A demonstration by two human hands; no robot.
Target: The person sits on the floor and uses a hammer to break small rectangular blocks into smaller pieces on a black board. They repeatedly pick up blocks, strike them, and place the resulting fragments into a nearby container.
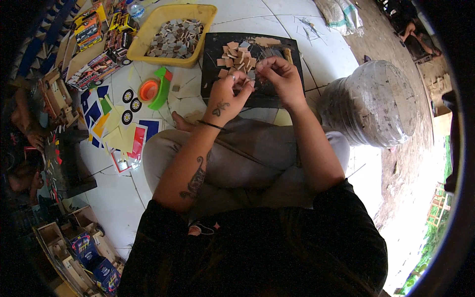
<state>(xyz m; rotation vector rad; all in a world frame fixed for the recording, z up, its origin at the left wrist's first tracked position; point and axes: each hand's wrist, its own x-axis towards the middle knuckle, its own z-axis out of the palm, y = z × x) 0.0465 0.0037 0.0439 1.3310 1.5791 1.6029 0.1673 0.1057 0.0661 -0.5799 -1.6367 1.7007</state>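
Above the near part of a low black work block (213,94), my two hands are close together with fingertips pinched. My left hand (230,96) is closed; whatever is at its fingertips is too small to make out. Just to its right, my right hand (283,79) is closed too, thumb against forefinger, and what it pinches cannot be made out. Right behind the fingers lies a loose pile of small tan and grey square pieces (232,52). Thin wire-like strips (267,52) lie beside the pile, near a narrow wooden-looking tool (288,55).
A yellow basin (212,22) of small square pieces stands back left. Left of me are an orange and green tape dispenser (159,91), black toy wheels (127,117), coloured sheets (116,121) and toy trucks (96,67). A large grey drum (368,106) stands right. Another person's hand (35,138) shows far left.
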